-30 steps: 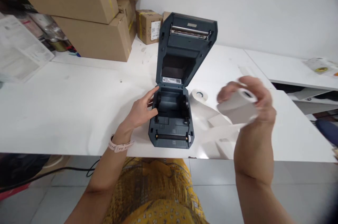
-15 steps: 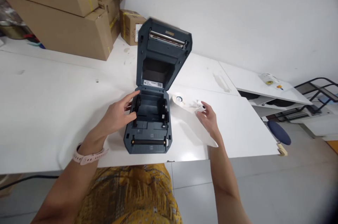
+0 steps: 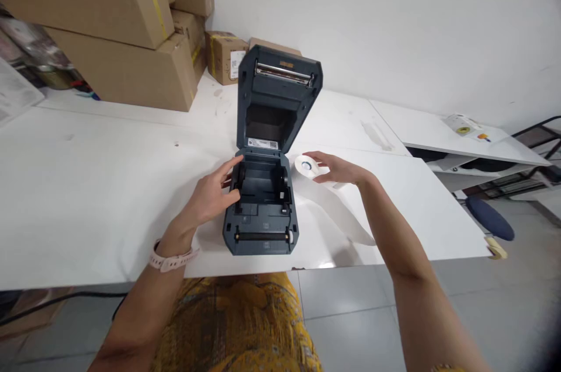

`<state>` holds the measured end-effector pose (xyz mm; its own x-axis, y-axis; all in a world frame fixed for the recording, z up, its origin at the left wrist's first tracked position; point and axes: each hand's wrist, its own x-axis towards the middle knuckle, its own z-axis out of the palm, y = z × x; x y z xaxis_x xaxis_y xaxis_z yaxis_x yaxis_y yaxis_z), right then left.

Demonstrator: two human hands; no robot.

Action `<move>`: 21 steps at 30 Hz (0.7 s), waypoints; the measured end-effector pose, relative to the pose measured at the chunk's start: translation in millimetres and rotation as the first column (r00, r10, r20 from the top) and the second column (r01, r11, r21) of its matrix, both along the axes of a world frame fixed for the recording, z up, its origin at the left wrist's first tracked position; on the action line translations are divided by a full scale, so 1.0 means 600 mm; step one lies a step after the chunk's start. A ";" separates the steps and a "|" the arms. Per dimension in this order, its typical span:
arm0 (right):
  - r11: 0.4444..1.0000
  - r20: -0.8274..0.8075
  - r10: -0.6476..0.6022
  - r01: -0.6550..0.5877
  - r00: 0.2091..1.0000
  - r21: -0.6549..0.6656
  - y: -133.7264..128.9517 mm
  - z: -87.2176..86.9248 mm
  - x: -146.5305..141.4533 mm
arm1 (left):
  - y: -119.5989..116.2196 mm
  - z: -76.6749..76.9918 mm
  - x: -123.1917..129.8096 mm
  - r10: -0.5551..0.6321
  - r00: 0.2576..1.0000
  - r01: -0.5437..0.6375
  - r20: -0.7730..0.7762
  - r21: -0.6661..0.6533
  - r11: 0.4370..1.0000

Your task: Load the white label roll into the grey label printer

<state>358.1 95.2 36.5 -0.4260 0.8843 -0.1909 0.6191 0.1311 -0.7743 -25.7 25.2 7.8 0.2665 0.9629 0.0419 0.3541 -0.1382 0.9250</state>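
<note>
Dark grey printer (image 3: pixel 265 156) is standing open, black roller (image 3: pixel 263 237) across its near end. My left hand (image 3: pixel 214 194) is resting spread on its left side. White roll (image 3: pixel 298 167) is sitting just right, strip (image 3: pixel 335 208) trailing; my right hand (image 3: pixel 336 170) is curving beside it, fingers parted.

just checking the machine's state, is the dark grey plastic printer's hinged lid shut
No, the hinged lid of the dark grey plastic printer stands raised, leaving the inside exposed.

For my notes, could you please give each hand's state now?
Left hand: open, touching the printer.
Right hand: at the paper roll; grip cannot be told.
</note>
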 end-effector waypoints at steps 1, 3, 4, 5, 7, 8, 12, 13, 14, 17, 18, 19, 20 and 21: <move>0.999 0.001 0.031 -0.031 1.000 -0.032 0.008 -0.004 -0.010 | 0.000 0.000 0.000 -0.006 1.000 0.006 0.001 -0.003 1.000; 0.997 -0.019 0.053 -0.054 0.998 -0.052 0.015 -0.016 -0.021 | -0.001 0.001 -0.001 -0.011 1.000 0.011 0.000 -0.003 1.000; 0.998 -0.038 0.050 -0.052 0.998 -0.046 0.015 -0.022 -0.023 | -0.001 0.001 -0.001 -0.009 1.000 0.009 -0.001 -0.002 1.000; 0.998 -0.062 0.042 -0.044 0.997 -0.035 0.012 -0.027 -0.022 | -0.002 0.002 0.000 -0.008 1.000 0.008 -0.003 -0.001 1.000; 1.000 -0.115 0.018 -0.021 0.993 -0.022 0.001 -0.032 -0.013 | -0.003 0.005 0.001 -0.009 1.000 0.009 -0.004 0.002 1.000; 1.000 -0.138 0.003 -0.005 0.990 -0.018 -0.006 -0.032 -0.006 | -0.004 0.006 0.002 -0.009 1.000 0.009 -0.005 0.005 1.000; 0.998 -0.165 0.009 -0.020 0.986 -0.066 -0.030 -0.022 0.009 | -0.007 0.011 0.006 0.005 1.000 -0.004 -0.030 0.026 1.000; 0.996 -0.159 0.031 -0.044 0.987 -0.082 -0.032 -0.019 0.007 | -0.008 0.012 0.007 0.010 0.999 -0.009 -0.036 0.032 0.999; 0.994 -0.153 0.050 -0.064 0.987 -0.089 -0.032 -0.017 0.003 | -0.009 0.012 0.007 0.014 0.999 -0.012 -0.042 0.036 0.999; 0.995 -0.129 0.059 -0.068 0.990 -0.073 -0.026 -0.016 -0.018 | -0.009 0.013 0.008 0.019 0.998 -0.017 -0.060 0.035 0.999; 0.996 -0.121 0.050 -0.059 0.991 -0.068 -0.022 -0.018 -0.025 | -0.009 0.014 0.008 0.018 0.998 -0.016 -0.065 0.036 0.999; 0.997 -0.112 0.042 -0.050 0.993 -0.067 -0.018 -0.020 -0.032 | -0.009 0.014 0.008 0.017 0.998 -0.015 -0.068 0.038 0.999; 0.997 -0.102 0.031 -0.038 0.994 -0.064 -0.014 -0.024 -0.038 | -0.009 0.015 0.008 0.016 0.997 -0.013 -0.071 0.040 0.999; 0.998 -0.093 0.017 -0.023 0.995 -0.059 -0.011 -0.027 -0.042 | -0.008 0.015 0.008 0.016 0.997 -0.013 -0.073 0.042 0.999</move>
<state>333.0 88.6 20.0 -0.4619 0.8635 -0.2024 0.5421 0.0942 -0.8350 -20.8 20.2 16.8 0.2567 0.9644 0.0629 0.4225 -0.1705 0.8902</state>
